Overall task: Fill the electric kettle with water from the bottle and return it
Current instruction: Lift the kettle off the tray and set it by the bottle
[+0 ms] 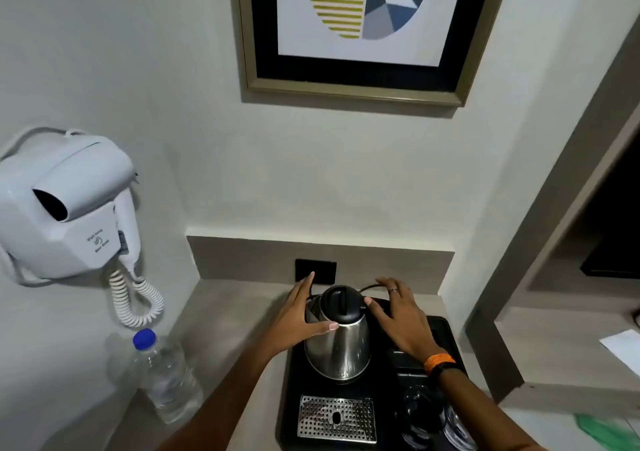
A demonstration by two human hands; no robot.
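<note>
Kettle [337, 336] sits on the black tray [446, 329] at the back of the surface [221, 315], lid shut, and both hands are closing in from either side. Left hand [298, 315] is spread open, thumb laid on the steel wall; right hand [398, 315] is open too, thumb tip at the lid's edge, nothing gripped yet. Polished steel like that looks slick, and it's probably light while empty (far heavier once filled), so the handle is the safer hold, though I can't make it out from here. Water bottle [162, 378] stands capped, well off to the left; thin plastic, likely to buckle if squeezed.
</note>
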